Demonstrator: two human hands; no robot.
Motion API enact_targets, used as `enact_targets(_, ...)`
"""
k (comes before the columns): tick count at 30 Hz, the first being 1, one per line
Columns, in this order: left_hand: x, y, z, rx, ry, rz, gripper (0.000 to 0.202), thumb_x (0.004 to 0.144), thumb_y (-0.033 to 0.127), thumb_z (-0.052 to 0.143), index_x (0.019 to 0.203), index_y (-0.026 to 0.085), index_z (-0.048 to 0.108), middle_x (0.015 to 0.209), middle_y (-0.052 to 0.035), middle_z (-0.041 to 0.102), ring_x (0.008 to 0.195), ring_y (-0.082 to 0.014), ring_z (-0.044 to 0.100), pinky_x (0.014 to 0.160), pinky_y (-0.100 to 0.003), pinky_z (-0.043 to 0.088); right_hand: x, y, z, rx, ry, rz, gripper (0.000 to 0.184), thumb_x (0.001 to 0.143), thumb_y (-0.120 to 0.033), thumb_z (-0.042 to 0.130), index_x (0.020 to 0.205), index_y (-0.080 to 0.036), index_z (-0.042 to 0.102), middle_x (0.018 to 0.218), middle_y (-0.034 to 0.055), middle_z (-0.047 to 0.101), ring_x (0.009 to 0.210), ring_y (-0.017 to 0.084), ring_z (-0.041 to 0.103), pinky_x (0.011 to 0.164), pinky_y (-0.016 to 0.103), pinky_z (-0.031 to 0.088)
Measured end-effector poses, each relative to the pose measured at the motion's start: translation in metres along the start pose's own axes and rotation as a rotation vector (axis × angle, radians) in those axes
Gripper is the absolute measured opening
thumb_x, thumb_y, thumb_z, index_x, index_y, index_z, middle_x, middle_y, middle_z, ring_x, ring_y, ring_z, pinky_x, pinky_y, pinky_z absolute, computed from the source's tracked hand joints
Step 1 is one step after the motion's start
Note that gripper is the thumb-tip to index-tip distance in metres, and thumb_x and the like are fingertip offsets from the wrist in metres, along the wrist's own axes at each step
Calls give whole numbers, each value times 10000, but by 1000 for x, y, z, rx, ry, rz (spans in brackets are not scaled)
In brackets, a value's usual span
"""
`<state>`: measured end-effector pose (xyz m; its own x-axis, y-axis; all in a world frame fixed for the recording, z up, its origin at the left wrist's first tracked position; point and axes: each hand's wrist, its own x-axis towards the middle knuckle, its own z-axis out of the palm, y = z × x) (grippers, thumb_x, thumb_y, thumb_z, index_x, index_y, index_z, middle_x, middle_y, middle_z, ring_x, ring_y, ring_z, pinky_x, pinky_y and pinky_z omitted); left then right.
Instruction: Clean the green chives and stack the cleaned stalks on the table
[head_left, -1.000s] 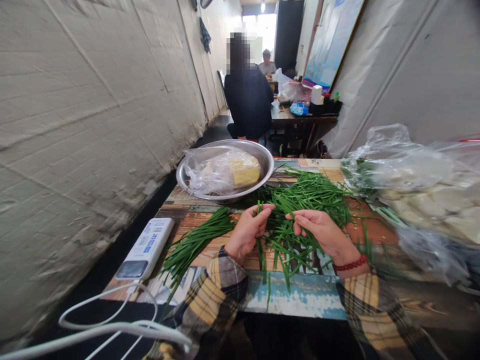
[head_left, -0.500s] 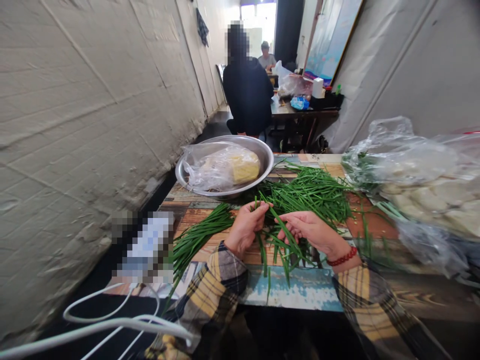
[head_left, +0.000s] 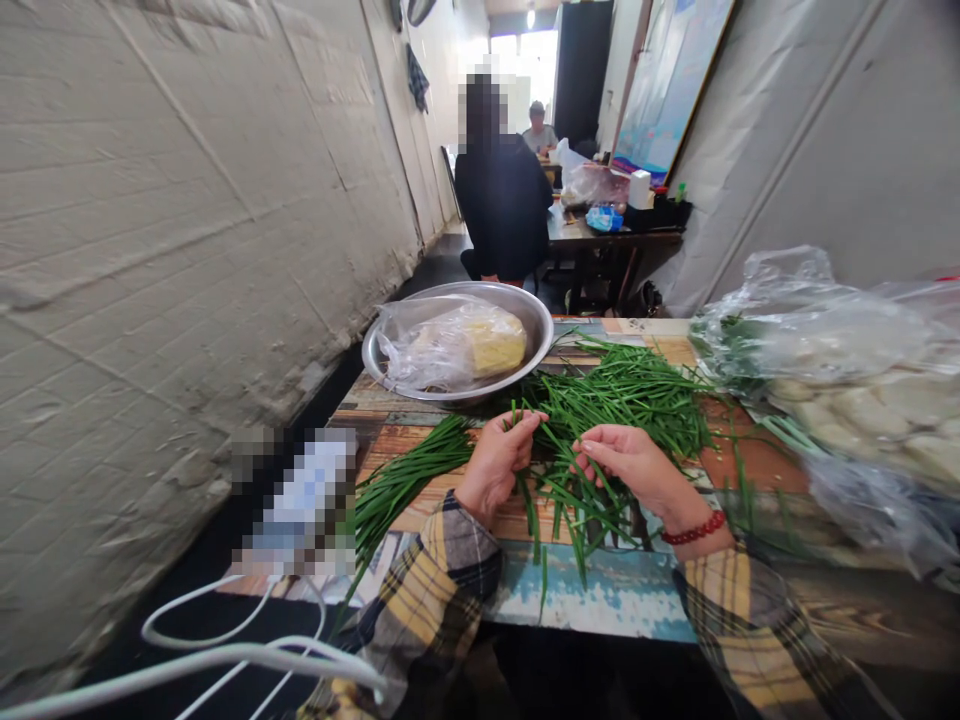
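Note:
My left hand is closed on a few green chive stalks that hang down over the table. My right hand, with a red bead bracelet at the wrist, pinches other stalks from the loose chive pile spread across the middle of the table. A tidy bunch of chives lies to the left of my left hand. Both sleeves are yellow and grey plaid.
A steel bowl with a plastic bag of yellow food stands behind the chives. Clear plastic bags with pale food fill the right side. A white device with cables lies at the left edge beside the wall. A person in black sits further back.
The hands stay on the chives with only small finger movements; the right hand has shifted slightly up and right. The view has wobbled a little.

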<state>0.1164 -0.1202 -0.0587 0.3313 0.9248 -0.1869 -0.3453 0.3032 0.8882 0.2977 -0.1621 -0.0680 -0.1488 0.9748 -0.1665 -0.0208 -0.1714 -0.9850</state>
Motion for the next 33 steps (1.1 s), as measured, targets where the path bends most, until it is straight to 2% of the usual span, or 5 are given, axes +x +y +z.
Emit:
enact_targets(12, 0, -2, -2, 21, 3, -9, 334, 667, 388, 724, 809, 105, 614, 473, 107, 257, 378, -15, 176, 377, -191, 78, 1, 3, -6, -6, 19, -30, 306, 744, -449, 640, 833, -159, 602, 647, 25, 682, 522, 118, 586, 500, 234, 428)
enact_targets(17, 2, -4, -3, 35, 66, -14, 346, 611, 314, 767, 843, 144, 575, 477, 114, 285, 370, -17, 184, 368, -186, 85, 0, 1, -5, -28, 12, -37, 298, 754, -452, 629, 827, -164, 602, 636, 22, 676, 512, 114, 581, 499, 233, 431)
enact_targets(27, -1, 2, 4, -9, 0, 3, 431, 656, 377, 746, 984, 138, 598, 505, 115, 255, 388, -17, 175, 373, -175, 94, -1, 1, 10, -130, -120, -29, 310, 770, -458, 604, 801, -150, 601, 604, 20, 677, 481, 100, 588, 454, 204, 420)
enact_targets(31, 1, 2, 1, 20, 3, -31, 378, 679, 423, 717, 871, 113, 621, 494, 111, 236, 380, -12, 174, 373, -175, 88, -2, -1, 5, -210, -190, -72, 326, 775, -457, 596, 849, -144, 644, 661, 40, 700, 519, 112, 609, 459, 209, 419)
enact_targets(33, 2, 2, 0, 33, 26, -26, 365, 673, 428, 717, 824, 109, 622, 491, 108, 244, 376, -8, 175, 372, -171, 90, -4, -4, -5, -234, -145, -110, 349, 779, -470, 587, 890, -148, 667, 699, 47, 706, 541, 115, 609, 458, 209, 411)
